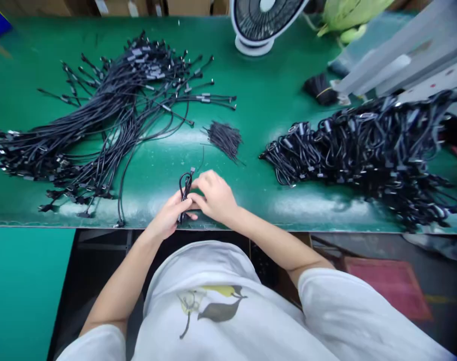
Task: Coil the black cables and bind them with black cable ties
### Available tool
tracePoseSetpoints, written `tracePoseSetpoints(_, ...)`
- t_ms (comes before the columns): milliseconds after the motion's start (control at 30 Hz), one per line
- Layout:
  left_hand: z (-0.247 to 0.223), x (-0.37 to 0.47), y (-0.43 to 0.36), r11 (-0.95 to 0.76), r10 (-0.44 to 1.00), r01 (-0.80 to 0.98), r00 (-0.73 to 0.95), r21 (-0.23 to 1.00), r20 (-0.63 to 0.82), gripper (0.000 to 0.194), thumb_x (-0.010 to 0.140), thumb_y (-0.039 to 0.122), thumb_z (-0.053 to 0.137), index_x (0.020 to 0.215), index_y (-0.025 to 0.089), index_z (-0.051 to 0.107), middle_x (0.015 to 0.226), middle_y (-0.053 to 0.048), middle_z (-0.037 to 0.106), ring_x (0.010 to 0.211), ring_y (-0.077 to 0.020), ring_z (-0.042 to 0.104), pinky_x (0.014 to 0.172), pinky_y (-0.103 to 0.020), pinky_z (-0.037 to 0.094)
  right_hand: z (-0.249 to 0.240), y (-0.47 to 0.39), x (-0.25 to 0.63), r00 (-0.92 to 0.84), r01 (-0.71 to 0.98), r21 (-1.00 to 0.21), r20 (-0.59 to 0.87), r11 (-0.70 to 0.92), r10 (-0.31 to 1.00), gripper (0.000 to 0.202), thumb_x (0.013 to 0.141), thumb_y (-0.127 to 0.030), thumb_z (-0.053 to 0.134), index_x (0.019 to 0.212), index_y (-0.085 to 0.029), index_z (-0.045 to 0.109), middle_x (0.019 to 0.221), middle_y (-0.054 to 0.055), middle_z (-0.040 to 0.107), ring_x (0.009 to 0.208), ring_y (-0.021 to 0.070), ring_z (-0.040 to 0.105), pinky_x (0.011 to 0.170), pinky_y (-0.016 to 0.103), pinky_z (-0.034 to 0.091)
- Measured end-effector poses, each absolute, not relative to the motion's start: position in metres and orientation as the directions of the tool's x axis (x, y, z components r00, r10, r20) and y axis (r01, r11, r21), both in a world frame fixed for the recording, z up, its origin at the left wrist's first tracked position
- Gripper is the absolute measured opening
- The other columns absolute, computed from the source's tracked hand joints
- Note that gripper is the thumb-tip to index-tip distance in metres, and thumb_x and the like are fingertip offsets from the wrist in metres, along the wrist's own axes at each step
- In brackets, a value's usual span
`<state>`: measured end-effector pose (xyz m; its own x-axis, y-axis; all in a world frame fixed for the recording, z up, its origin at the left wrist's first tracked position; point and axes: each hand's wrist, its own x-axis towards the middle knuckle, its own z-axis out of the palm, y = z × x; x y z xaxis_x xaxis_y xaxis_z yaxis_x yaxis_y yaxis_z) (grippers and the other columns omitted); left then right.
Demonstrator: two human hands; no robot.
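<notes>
Near the front edge of the green table, my left hand (170,214) is closed around a folded black cable (185,186), whose loops stand out above the fingers. My right hand (214,196) touches the cable's right side, its thumb and fingers pinched together. A thin black tie (202,159) sticks up beside the coil; whether the right fingers grip it is too small to tell. Beyond the hands lies a small pile of black ties (225,139). Loose long cables (115,108) spread over the left, and many bundled cables (348,145) are heaped on the right.
A white fan (254,46) stands at the back of the green table (266,85). A dark banded bundle (320,90) lies at the back right, near grey-white panels (405,50) and a green bag (348,15). Cardboard boxes (190,7) line the far edge.
</notes>
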<state>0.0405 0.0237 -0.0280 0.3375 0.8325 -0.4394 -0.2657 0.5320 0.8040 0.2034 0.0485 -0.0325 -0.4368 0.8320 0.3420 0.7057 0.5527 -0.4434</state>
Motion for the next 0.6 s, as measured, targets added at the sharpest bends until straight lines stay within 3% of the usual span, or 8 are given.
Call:
tracePoseSetpoints(100,-0.023,0.034,0.026,0.633,0.746,-0.237,0.44,0.737,-0.499,0.027,0.077,0.022,0.068,0.103,0.017,0.066,0.095,-0.009,0.068,0.084,-0.0221,0.068,0.052,-0.021,0.05,-0.026,0.062,0.214,-0.632,0.595,-0.32,0.38,0.737,0.676,0.035,0.098,-0.042,0.04,0.119,-0.021,0.059,0.125,0.011,0.056,0.117,0.0257,0.047,0.105,0.049,0.027)
tracePoseSetpoints(200,-0.019,0.029,0.029,0.717,0.644,-0.168,0.532,0.677,-0.55,0.023,0.075,0.022,0.068,0.097,0.014,0.068,0.104,-0.014,0.069,0.088,-0.0243,0.068,0.059,-0.025,0.055,-0.027,0.073,0.226,-0.821,0.445,-0.233,0.28,0.865,0.498,0.037,0.102,-0.039,0.031,0.106,-0.021,0.064,0.103,0.007,0.061,0.097,0.0196,0.053,0.105,0.046,0.027)
tracePoseSetpoints(267,-0.02,0.027,0.031,0.729,0.632,-0.145,0.518,0.669,-0.577,0.028,0.078,0.028,0.069,0.102,0.013,0.068,0.103,-0.014,0.07,0.081,-0.02,0.068,0.062,-0.025,0.056,-0.031,0.076,0.236,-0.813,0.503,-0.209,0.215,0.839,0.541,0.044,0.102,-0.042,0.028,0.096,-0.018,0.065,0.09,0.007,0.06,0.081,0.0175,0.05,0.09,0.037,0.036)
tracePoseSetpoints(367,-0.026,0.025,0.035,0.655,0.73,-0.15,0.376,0.74,-0.57,0.034,0.081,0.043,0.069,0.098,0.014,0.066,0.088,-0.009,0.07,0.065,-0.0122,0.062,0.056,-0.02,0.051,-0.038,0.073,0.246,-0.732,0.646,-0.175,0.136,0.743,0.668,0.05,0.102,-0.045,0.025,0.095,-0.017,0.065,0.084,0.008,0.059,0.072,0.0169,0.047,0.067,0.03,0.032)
tracePoseSetpoints(467,-0.031,0.027,0.038,0.599,0.784,-0.131,0.297,0.79,-0.545,0.043,0.085,0.056,0.06,0.084,0.013,0.063,0.074,-0.007,0.068,0.053,-0.0089,0.054,0.047,-0.018,0.043,-0.042,0.065,0.25,-0.738,0.657,-0.126,0.095,0.744,0.668,0.051,0.099,-0.054,0.031,0.117,-0.016,0.061,0.083,0.007,0.059,0.071,0.0172,0.049,0.063,0.03,0.029)
tracePoseSetpoints(600,-0.028,0.032,0.041,0.562,0.811,-0.109,0.265,0.82,-0.521,0.044,0.089,0.056,0.053,0.083,0.013,0.063,0.063,-0.004,0.063,0.046,-0.0079,0.044,0.042,-0.019,0.033,-0.045,0.059,0.25,-0.743,0.652,-0.089,0.12,0.753,0.658,0.056,0.098,-0.054,0.037,0.139,-0.016,0.044,0.085,0.006,0.061,0.072,0.0164,0.052,0.059,0.03,0.029)
